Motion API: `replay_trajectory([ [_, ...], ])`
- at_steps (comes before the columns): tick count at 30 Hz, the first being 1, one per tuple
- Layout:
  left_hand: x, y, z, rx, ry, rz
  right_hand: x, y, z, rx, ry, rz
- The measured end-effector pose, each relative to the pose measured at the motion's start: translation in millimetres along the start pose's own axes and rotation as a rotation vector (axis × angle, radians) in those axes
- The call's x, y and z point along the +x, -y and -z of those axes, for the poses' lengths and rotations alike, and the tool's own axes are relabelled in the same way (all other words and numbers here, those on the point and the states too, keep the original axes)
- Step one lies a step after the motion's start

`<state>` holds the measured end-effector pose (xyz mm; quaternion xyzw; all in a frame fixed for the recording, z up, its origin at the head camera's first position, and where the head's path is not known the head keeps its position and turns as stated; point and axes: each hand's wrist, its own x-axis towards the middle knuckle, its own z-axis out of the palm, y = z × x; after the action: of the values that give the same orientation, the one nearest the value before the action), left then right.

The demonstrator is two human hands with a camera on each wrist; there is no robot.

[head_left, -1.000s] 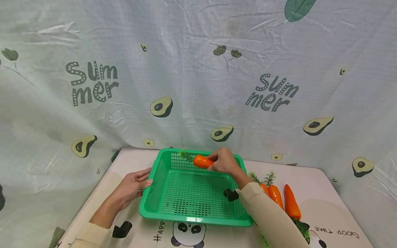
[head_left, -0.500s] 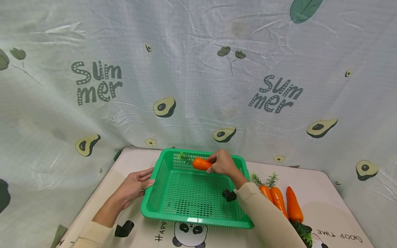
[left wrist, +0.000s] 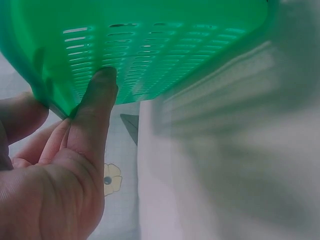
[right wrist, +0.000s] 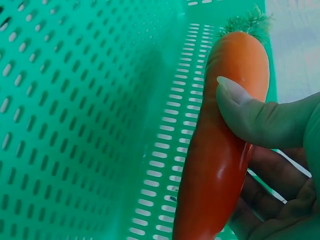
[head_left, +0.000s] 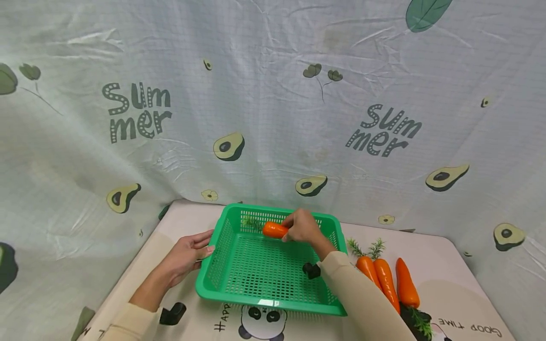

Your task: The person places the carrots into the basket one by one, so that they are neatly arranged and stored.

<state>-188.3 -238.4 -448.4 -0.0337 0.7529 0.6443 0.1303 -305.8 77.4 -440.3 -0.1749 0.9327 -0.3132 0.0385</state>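
A green basket (head_left: 268, 265) with perforated walls stands on the table. At its left side the left hand (head_left: 183, 258) holds the rim; in the left wrist view the thumb and fingers of that hand (left wrist: 65, 165) grip the basket wall (left wrist: 150, 55) from both sides. Over the back part of the basket, the right hand (head_left: 304, 227) holds an orange carrot (head_left: 275, 230), its leafy end toward the left. The right wrist view shows the thumb of this hand (right wrist: 280, 145) lying across the carrot (right wrist: 220, 150), beside the basket's perforated wall (right wrist: 165, 130).
Several carrots (head_left: 386, 279) lie on the table right of the basket, partly behind the right sleeve (head_left: 362, 293). Some leafy tops point to the back, one toward the front. A patterned cloth (head_left: 264, 94) hangs behind the table (head_left: 443, 265).
The right hand has lowered slightly with the carrot, deeper into the basket. The left hand keeps its hold on the rim. The whole head view has shifted a little.
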Motion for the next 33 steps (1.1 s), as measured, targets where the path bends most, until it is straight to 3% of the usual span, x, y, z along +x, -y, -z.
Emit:
replay_trajectory([
  [18, -0.4, -3.8, 0.7, -0.007, 0.017, 0.005, 3.2, -11.2, -8.3, -0.098, 0.092, -0.032],
  [33, 1.3, -1.1, -0.2, -0.012, 0.016, 0.018, 3.1, -16.7, -11.2, -0.139, 0.137, 0.016],
])
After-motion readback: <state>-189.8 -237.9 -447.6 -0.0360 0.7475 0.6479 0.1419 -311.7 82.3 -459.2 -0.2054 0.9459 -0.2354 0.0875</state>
